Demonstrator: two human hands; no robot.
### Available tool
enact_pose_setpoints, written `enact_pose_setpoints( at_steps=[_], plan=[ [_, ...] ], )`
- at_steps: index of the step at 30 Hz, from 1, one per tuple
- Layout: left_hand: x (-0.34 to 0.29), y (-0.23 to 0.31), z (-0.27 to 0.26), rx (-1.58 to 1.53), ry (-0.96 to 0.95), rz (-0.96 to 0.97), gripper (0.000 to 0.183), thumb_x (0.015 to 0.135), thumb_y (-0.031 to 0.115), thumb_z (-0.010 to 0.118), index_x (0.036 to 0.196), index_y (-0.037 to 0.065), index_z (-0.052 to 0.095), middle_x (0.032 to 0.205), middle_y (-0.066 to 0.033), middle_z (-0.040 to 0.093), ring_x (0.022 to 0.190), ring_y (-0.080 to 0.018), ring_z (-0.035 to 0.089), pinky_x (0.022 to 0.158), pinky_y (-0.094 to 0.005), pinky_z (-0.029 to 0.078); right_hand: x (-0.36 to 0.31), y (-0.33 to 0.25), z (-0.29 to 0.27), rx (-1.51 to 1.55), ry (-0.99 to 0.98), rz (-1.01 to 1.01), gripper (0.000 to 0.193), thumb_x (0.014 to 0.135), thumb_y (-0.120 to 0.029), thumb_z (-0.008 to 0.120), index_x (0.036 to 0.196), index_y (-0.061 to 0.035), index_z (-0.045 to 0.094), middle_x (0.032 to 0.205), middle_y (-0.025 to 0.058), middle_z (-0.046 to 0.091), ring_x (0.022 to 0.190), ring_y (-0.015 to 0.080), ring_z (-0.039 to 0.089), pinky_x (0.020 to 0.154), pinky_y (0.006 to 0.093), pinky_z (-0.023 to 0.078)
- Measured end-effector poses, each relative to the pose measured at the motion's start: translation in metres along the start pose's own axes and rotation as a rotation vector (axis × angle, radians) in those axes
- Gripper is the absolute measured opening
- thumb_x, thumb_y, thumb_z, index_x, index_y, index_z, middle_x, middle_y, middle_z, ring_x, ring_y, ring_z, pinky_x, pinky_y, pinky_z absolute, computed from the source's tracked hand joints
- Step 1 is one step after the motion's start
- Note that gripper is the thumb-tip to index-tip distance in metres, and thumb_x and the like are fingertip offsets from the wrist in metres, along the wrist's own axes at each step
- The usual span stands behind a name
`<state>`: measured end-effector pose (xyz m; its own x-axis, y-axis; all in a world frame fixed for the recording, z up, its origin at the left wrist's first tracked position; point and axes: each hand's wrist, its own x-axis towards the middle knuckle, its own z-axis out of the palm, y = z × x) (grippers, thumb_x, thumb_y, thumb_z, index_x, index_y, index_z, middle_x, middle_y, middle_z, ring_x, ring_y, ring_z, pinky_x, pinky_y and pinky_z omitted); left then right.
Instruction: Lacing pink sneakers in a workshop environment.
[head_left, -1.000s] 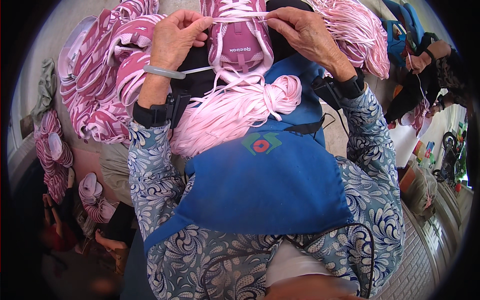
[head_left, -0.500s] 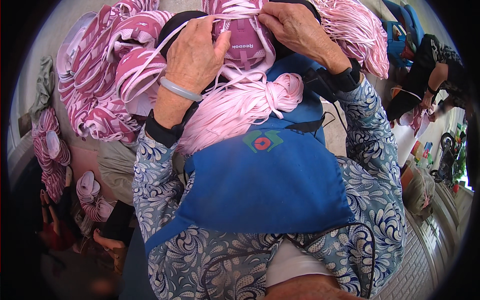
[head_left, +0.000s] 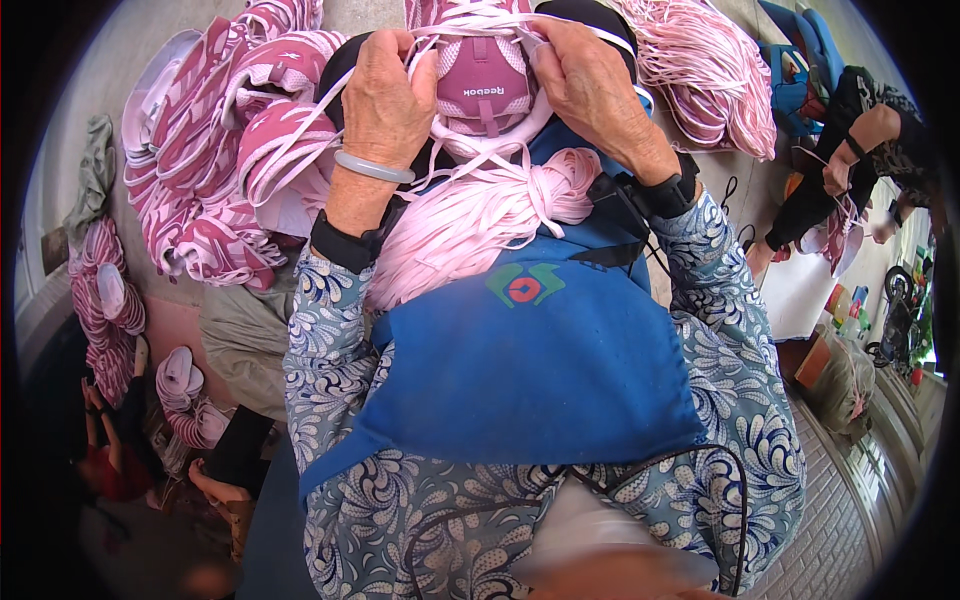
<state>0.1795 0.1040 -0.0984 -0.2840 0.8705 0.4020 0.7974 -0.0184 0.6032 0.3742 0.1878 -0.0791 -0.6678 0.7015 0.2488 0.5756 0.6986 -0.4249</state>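
My left hand (head_left: 385, 95) and my right hand (head_left: 590, 85) both grip a pink shoe upper (head_left: 482, 80) held near the top of the view. Pale pink laces (head_left: 440, 40) run across its tongue and through my fingers. A thick bundle of pink laces (head_left: 470, 225) lies on my blue apron (head_left: 530, 370) just below the shoe. My left wrist wears a pale bangle and a dark band; my right wrist wears a dark band.
A heap of pink and white shoe uppers (head_left: 215, 170) lies to the left. More stacked uppers (head_left: 105, 320) stand at the far left. A large hank of pink laces (head_left: 710, 70) is at upper right. Another person (head_left: 860, 140) sits at the right.
My left hand has moved up and inward onto the shoe upper, drawing the lace with it. My right hand stays on the upper's right side.
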Motion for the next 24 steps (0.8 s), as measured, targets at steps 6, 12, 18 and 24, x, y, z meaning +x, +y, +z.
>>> enact_pose_setpoints(
  at_steps=[6,12,18,24],
  plan=[
    [0.013,-0.005,0.002,0.031,0.027,0.137,0.014,0.083,0.006,0.055,0.095,-0.001,0.055,0.085,-0.0192,0.059,0.074,-0.0361,0.061,0.064,-0.0413,0.05,0.015,-0.013,0.007,0.002,0.096,-0.162,0.035,0.073,0.0,0.058,0.107,-0.0031,0.048,0.093,0.0171,0.056,0.087,0.0358,0.059,0.072,0.039,0.05],
    [0.009,0.003,-0.005,0.188,-0.091,0.203,0.026,0.075,-0.001,0.05,0.101,0.005,0.048,0.085,-0.0171,0.052,0.067,-0.0326,0.061,0.056,-0.0385,0.052,0.022,-0.03,-0.004,-0.437,-0.013,-0.309,0.026,0.075,-0.01,0.052,0.099,-0.0028,0.054,0.084,0.0105,0.051,0.078,0.0239,0.053,0.069,0.0341,0.042],
    [0.005,0.019,0.004,0.288,-0.348,0.179,0.018,0.082,0.004,0.049,0.1,0.007,0.048,0.083,-0.0178,0.054,0.069,-0.0317,0.063,0.056,-0.038,0.052,0.026,-0.03,0.0,-0.638,-0.038,-0.52,0.019,0.068,-0.015,0.056,0.077,-0.0003,0.064,0.084,0.0109,0.052,0.086,0.0247,0.048,0.075,0.0357,0.037],
    [0.012,0.019,0.002,0.343,-0.372,0.204,0.02,0.081,0.007,0.051,0.101,0.006,0.051,0.084,-0.0168,0.053,0.069,-0.0323,0.064,0.057,-0.0399,0.052,0.033,-0.027,-0.007,0.003,-0.034,-0.388,0.014,0.07,-0.009,0.06,0.081,-0.0004,0.061,0.085,0.0128,0.052,0.084,0.0274,0.05,0.073,0.0376,0.039]
  ],
)
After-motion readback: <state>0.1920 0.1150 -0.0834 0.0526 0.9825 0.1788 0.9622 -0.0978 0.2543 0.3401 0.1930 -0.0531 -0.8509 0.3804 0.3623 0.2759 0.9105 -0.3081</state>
